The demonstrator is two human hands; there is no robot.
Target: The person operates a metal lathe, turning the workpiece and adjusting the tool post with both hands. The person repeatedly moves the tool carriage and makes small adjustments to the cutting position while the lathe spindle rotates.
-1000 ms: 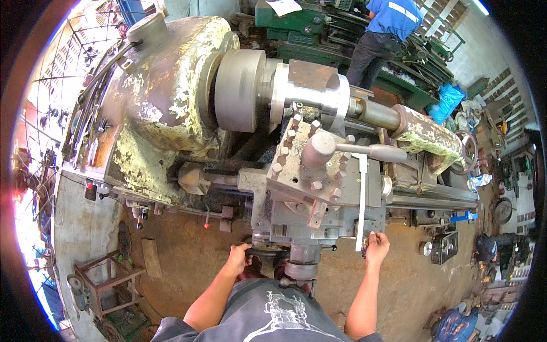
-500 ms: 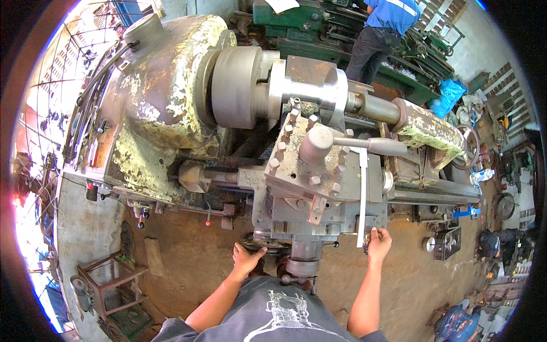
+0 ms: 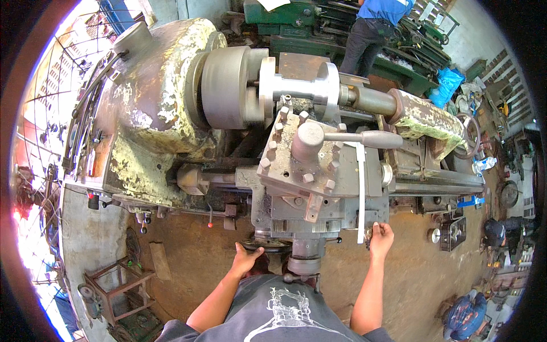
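Note:
My left hand [image 3: 245, 260] grips the left side of a dark handwheel [image 3: 276, 248] at the front of a lathe, thumb over the rim. Beside the carriage's right front edge, my right hand [image 3: 381, 239] is closed in a pinch; what its fingers hold is mostly hidden. Above the hands stands a square tool post [image 3: 293, 165] with several bolts and a clamp handle [image 3: 370, 138]. Behind it, a shiny flanged metal workpiece [image 3: 299, 85] spans from the grey chuck [image 3: 225, 88] to the tailstock [image 3: 430, 125]. A white strip [image 3: 361, 194] hangs beside the tool post.
The paint-chipped headstock [image 3: 165, 85] fills the left. A rusty metal frame [image 3: 119, 290] stands on the floor at lower left. Toward the back, a person [image 3: 373, 34] in a blue shirt stands at a green machine [image 3: 285, 20]. A blue bag [image 3: 447, 85] lies at back right.
The view has shifted slightly, so the lathe's upper parts appear a little farther left. My left hand stays on the handwheel, and my right hand stays at the carriage edge.

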